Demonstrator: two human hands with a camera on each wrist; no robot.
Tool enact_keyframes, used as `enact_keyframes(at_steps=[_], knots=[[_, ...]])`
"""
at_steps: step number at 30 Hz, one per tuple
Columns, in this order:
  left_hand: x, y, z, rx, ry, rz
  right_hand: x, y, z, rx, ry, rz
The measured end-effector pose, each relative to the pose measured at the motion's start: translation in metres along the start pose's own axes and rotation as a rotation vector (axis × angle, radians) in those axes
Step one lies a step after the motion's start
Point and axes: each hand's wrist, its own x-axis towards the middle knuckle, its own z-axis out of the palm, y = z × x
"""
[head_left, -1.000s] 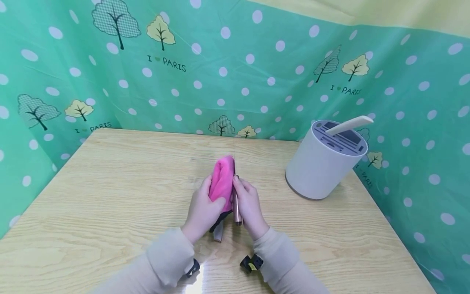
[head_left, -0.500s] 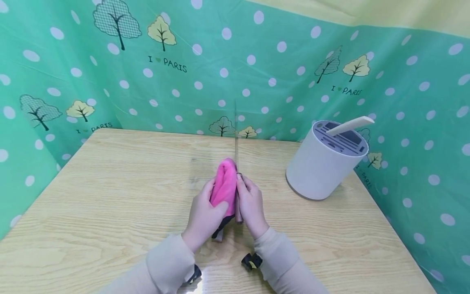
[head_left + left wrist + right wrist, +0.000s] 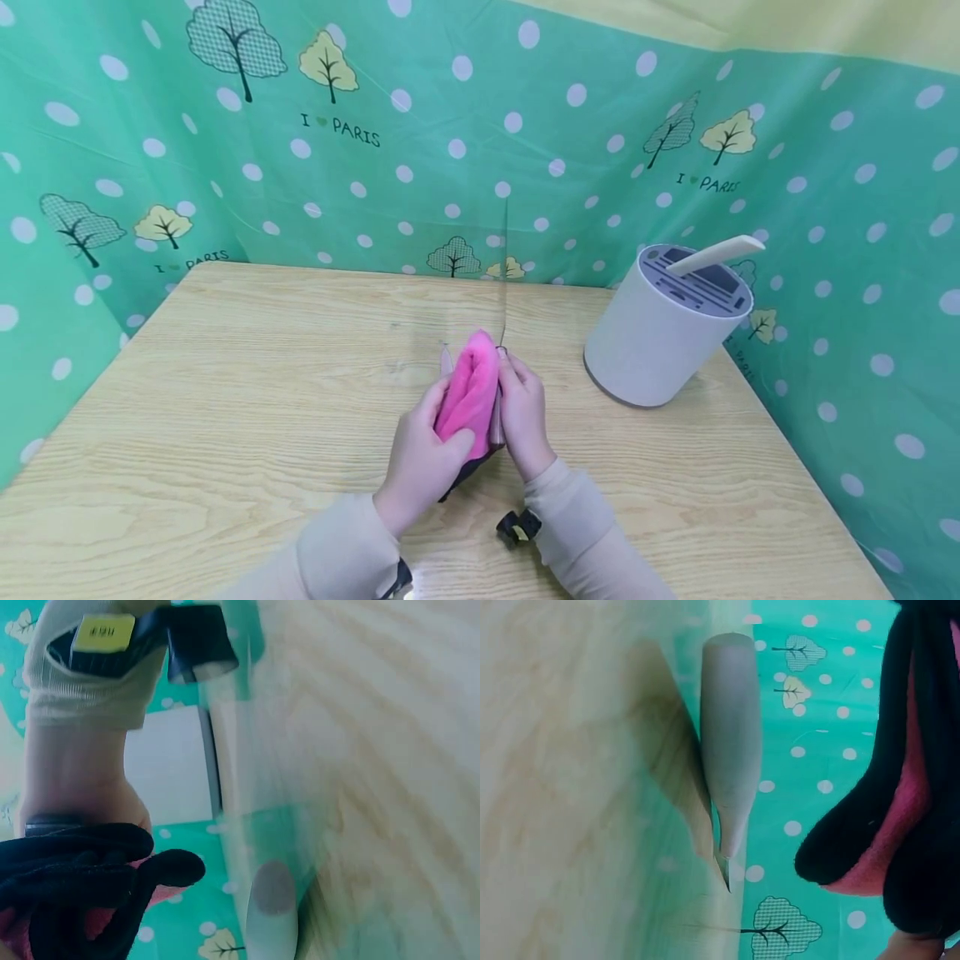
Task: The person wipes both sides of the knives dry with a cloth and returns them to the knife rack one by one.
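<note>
My left hand grips a folded cloth, pink with a black underside. Pressed against its right side is a slim brownish handle, which my right hand holds; a long thin blade, seen edge-on, rises from there, so it looks like a knife. Folds of the black and pink cloth fill the right of the right wrist view and the lower left of the left wrist view. A second knife with a pale grey handle lies on the table, mostly behind the hands and cloth in the head view.
On the right of the wooden table stands a white round knife block with a dark slotted top. One pale handle sticks out of it at a slant. A green dotted curtain hangs around the back and sides.
Both hands, with the cloth and the upright knife, have shifted slightly right. The thin blade has come into sight above the right hand. The pale handle end below the cloth is now hidden.
</note>
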Motion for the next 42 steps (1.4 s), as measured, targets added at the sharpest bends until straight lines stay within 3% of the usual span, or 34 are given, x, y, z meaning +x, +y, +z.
enact_keyframes(at_steps=[15,20,28,42], knots=[[-0.018,-0.002,0.002,-0.123,-0.032,-0.009,0.002,-0.003,-0.005,0.212,-0.043,0.040],[-0.017,0.001,0.001,-0.181,-0.024,0.001,0.002,-0.005,-0.003,0.236,-0.053,0.032],[-0.015,0.004,0.002,-0.253,-0.026,-0.032,0.000,-0.008,-0.003,0.267,-0.046,0.067],[-0.006,0.002,0.002,-0.275,-0.011,-0.089,-0.003,-0.003,-0.002,0.295,-0.066,0.118]])
